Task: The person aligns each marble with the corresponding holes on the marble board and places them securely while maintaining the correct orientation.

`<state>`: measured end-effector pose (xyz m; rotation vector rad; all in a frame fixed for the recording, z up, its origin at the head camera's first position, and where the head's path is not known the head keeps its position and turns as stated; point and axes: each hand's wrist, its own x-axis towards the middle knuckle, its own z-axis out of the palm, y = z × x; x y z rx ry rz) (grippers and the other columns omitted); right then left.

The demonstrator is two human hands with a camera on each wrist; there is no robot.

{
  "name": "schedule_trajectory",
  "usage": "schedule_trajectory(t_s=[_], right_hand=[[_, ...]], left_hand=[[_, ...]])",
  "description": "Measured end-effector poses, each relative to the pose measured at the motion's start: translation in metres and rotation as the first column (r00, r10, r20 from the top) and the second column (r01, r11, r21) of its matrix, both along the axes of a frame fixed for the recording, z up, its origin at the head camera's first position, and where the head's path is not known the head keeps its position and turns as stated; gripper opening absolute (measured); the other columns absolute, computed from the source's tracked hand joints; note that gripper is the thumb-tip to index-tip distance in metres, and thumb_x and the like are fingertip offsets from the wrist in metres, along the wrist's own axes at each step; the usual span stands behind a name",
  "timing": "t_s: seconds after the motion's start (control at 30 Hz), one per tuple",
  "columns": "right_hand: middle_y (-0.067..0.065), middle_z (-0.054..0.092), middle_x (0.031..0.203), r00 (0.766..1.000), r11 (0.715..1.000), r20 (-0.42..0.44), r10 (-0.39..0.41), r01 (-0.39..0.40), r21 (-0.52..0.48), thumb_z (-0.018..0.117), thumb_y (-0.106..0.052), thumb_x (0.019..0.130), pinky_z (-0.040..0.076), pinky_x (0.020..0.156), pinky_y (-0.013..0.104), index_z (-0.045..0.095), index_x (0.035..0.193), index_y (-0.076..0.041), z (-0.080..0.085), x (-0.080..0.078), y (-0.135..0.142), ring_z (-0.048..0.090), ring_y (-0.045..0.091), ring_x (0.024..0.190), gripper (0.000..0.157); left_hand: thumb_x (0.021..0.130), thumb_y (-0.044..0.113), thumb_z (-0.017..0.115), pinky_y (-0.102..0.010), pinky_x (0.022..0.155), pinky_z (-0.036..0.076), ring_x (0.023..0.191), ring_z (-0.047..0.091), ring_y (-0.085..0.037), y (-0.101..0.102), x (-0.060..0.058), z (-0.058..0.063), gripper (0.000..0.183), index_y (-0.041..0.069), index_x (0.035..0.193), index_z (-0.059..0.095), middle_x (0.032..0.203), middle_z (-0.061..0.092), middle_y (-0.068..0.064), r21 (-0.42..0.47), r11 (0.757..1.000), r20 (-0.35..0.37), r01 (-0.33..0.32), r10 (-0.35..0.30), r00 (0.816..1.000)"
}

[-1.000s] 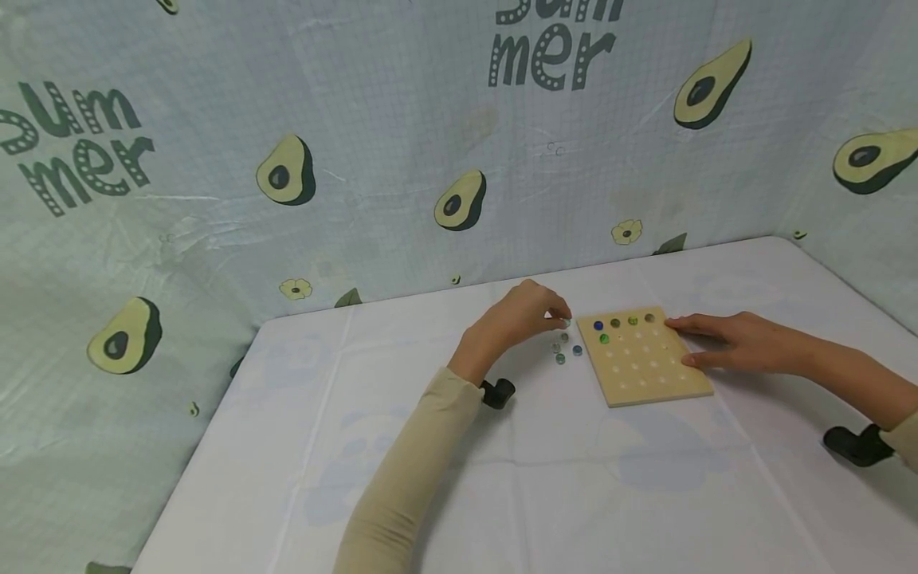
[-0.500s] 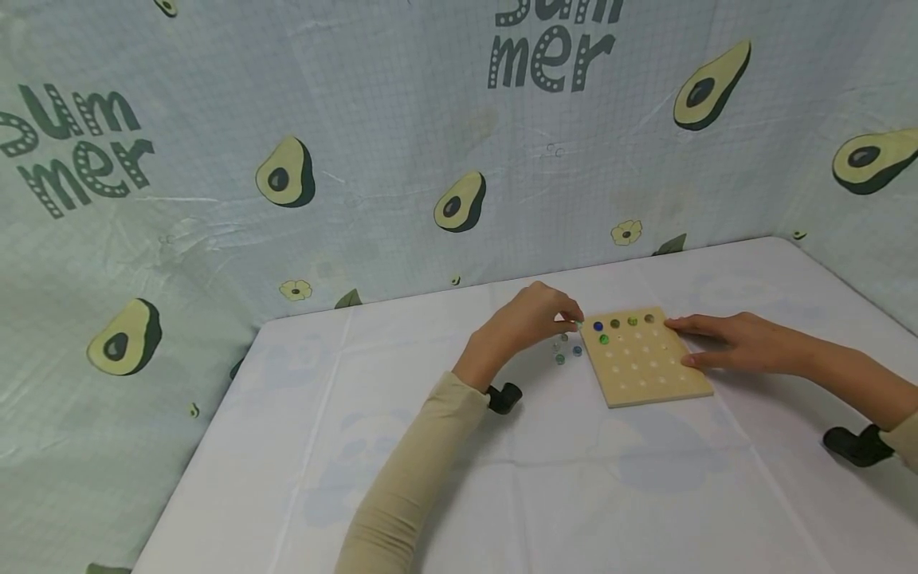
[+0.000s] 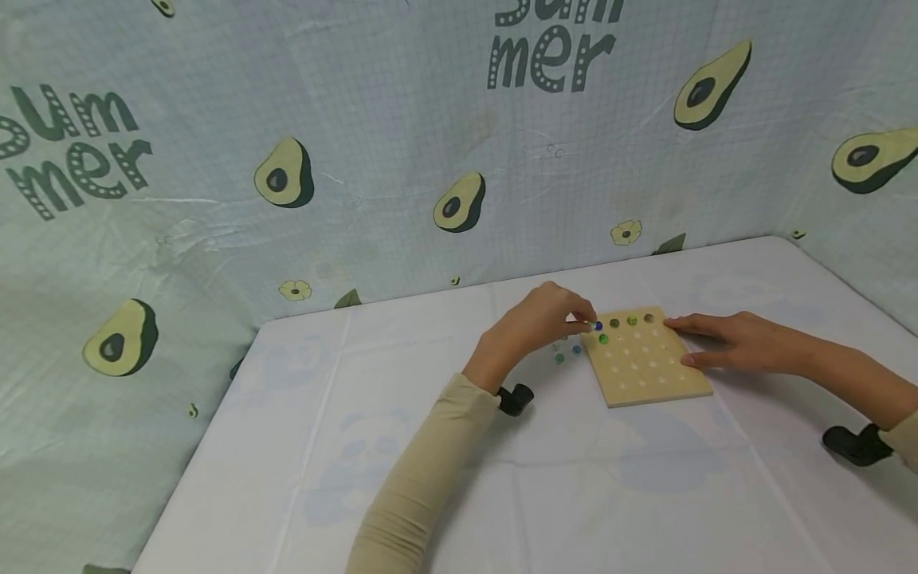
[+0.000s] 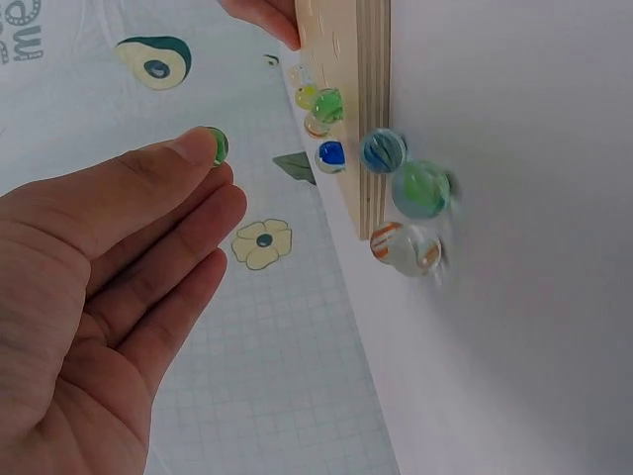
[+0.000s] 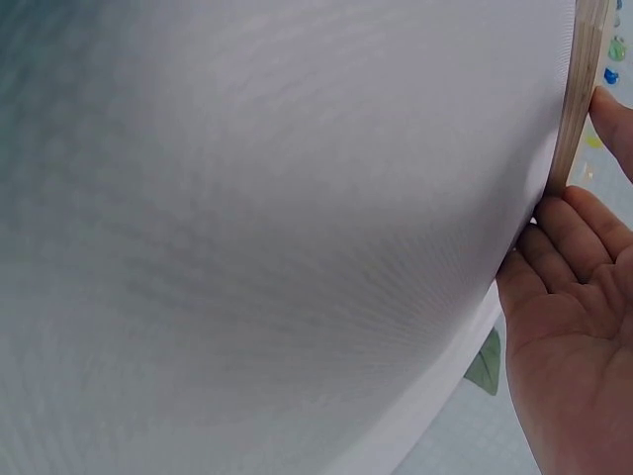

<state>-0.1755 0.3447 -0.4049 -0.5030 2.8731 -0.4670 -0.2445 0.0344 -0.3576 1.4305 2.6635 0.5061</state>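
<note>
My left hand (image 3: 541,319) pinches a green glass marble (image 4: 222,146) between thumb and index finger, with the other fingers loosely bent below. It hovers at the far left corner of a square wooden board (image 3: 656,383) that has rows of shallow hollows. A blue marble (image 3: 598,326) sits in that corner, and a green marble (image 3: 603,340) lies in the second row. More marbles fill the back row, among them a yellow-green one (image 3: 632,320). Outstretched, my right hand (image 3: 746,343) rests against the board's right side, its fingertips at the far right corner and the thumb lower on the edge.
Loose marbles lie on the white tablecloth (image 3: 430,446) left of the board: a blue one (image 4: 384,150), a green one (image 4: 420,188) and clear ones with orange swirls (image 4: 413,249). A patterned sheet (image 3: 373,159) hangs behind the table.
My left hand has moved right with the pinched marble, from above the loose marbles to the board's far left corner. The right hand and the board have stayed put.
</note>
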Motion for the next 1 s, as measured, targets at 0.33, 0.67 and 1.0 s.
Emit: schedule_trajectory(t_s=[0.33,0.67,1.0], right_hand=[[0.028,0.048,0.149,1.000,1.000,0.002,-0.006,0.006,0.007,0.068,-0.052,0.094,0.045,0.097,0.064,0.048,0.150,-0.005,0.001,0.000,-0.001,0.048,0.051,0.132,0.076],[0.028,0.048,0.149,1.000,1.000,-0.007,0.010,-0.010,0.023,0.068,-0.050,0.095,0.046,0.096,0.064,0.048,0.150,-0.004,0.002,0.000,-0.001,0.050,0.051,0.131,0.075],[0.029,0.047,0.149,1.000,0.999,-0.001,-0.001,0.001,0.035,0.068,-0.051,0.095,0.046,0.096,0.064,0.048,0.150,-0.004,0.004,0.001,-0.003,0.049,0.052,0.130,0.075]], left_hand=[[0.094,0.016,0.074,-0.009,0.080,0.046,0.097,0.066,-0.002,0.018,0.003,0.004,0.023,0.012,0.117,0.078,0.112,0.076,0.005,0.004,1.000,0.011,0.000,0.000,1.000],[0.097,0.020,0.071,-0.009,0.079,0.046,0.097,0.065,0.000,0.031,0.001,-0.003,0.021,0.015,0.116,0.078,0.111,0.075,0.007,-0.008,0.999,0.032,-0.050,0.050,0.998],[0.096,0.019,0.072,-0.009,0.076,0.047,0.092,0.064,0.000,0.038,-0.004,-0.004,0.020,0.015,0.115,0.078,0.110,0.075,0.007,-0.053,0.997,0.067,-0.061,0.065,0.996]])
